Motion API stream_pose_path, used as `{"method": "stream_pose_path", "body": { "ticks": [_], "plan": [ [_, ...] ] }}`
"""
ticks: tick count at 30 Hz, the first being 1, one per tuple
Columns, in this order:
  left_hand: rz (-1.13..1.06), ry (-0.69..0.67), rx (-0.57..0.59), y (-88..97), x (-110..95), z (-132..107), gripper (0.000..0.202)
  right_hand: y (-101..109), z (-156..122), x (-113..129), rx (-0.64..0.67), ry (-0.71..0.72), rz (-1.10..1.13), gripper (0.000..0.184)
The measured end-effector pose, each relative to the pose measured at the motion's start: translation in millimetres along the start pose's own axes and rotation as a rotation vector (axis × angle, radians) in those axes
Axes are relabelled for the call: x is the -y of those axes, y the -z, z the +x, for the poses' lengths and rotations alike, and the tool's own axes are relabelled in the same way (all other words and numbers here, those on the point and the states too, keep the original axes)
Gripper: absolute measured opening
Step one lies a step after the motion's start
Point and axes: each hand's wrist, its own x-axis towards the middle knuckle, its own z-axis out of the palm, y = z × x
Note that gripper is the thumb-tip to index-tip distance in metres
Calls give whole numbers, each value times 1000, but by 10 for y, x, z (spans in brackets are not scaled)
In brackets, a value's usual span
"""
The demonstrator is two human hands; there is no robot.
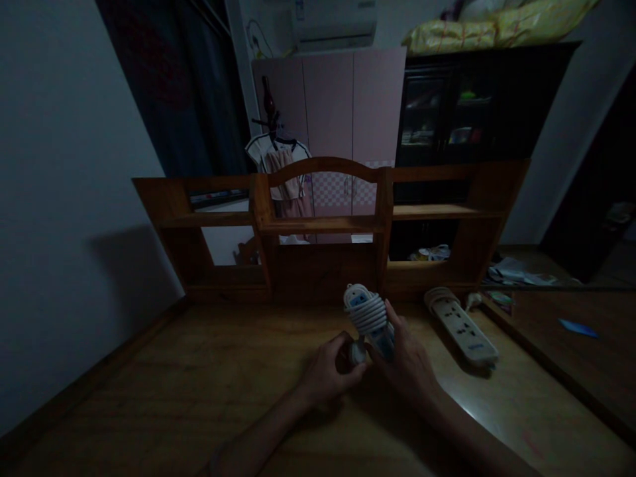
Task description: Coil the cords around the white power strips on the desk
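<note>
So the whole room is looking pretty dim. A plain pale wall [54, 165] is taking up the left side, and a dark curtain [154, 79] is hanging next to it. A wooden shelf unit [322, 226] with an arched middle is standing on the wooden tabletop [199, 377]. Behind it, a pink wardrobe [328, 99] is sitting below an air conditioner [335, 20], and yellow bags [457, 36] are lying on a black cabinet [531, 93]. Some light is glinting off the tabletop.

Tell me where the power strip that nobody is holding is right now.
In the head view, the power strip lies on the wooden table, right of the right hand's fingers, in front of the shelf's right-hand section.
</note>
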Motion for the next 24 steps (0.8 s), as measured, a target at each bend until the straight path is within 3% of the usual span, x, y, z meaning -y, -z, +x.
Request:
{"method": "stream_pose_path", "body": {
  "ticks": [12, 24],
  "plan": [
    [126, 17, -67, 23, -5, -21, 23, -5, -13, 43, 40, -8, 14, 85],
    [381, -124, -53, 50, 1, -24, 18, -28, -32, 47, 32, -11, 24, 86]
  ]
}}
